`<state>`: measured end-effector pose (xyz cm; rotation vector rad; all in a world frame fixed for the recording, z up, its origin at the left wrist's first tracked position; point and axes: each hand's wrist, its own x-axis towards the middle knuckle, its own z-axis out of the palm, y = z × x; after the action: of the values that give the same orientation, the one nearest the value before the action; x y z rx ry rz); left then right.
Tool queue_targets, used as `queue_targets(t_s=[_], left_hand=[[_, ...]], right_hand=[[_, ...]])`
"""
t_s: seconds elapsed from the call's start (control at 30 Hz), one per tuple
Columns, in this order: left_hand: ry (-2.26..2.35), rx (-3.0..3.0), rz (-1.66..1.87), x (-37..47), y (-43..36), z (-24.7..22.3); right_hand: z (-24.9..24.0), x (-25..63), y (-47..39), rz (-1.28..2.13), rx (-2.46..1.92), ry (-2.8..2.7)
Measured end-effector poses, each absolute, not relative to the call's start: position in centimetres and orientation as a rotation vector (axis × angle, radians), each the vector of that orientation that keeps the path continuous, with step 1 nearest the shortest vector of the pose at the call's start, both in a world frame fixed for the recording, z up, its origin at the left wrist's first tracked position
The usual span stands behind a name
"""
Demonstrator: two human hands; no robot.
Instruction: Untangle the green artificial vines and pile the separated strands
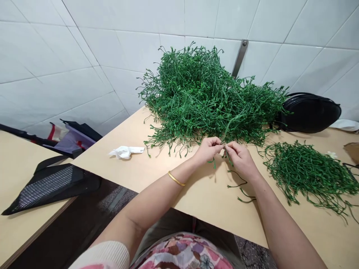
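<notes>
A large heap of green plastic stems (196, 93) lies at the back of the table against the tiled wall. In front of it, my left hand (209, 149), with a gold bangle on the wrist, pinches a green stem. My right hand (239, 157) is closed on the same stem, the fingertips of both hands nearly touching. Short green ends hang below the fingers. Loose stems (243, 200) lie on the table by my right forearm. A smaller pile of green stems (311, 173) spreads out to the right.
A crumpled white tissue (123, 152) lies left on the wooden table (112, 172). At the back right stands a black round case (311, 112). A black mesh bag (50, 183) rests on another table at left, across a gap. A metal strip (240, 58) is fixed to the wall.
</notes>
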<state>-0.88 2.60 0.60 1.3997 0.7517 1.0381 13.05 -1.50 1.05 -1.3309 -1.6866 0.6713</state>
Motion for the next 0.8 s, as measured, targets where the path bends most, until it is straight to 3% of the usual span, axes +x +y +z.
queue_targets(t_s=[0.2, 0.6, 0.8], left_hand=[[0.851, 1.446, 0.876, -1.5, 3.6, 0.5], [1.079, 2.257, 0.790, -1.5, 2.2, 1.1], [1.187, 2.386, 0.774, -1.2, 1.9, 0.9]], right_hand=[[1.0, 12.9, -1.6, 0.419, -1.355, -1.846], [-0.1, 13.0, -0.8, 1.185, -1.323, -1.294], [0.6, 12.6, -1.0, 1.371, -1.324, -1.137]])
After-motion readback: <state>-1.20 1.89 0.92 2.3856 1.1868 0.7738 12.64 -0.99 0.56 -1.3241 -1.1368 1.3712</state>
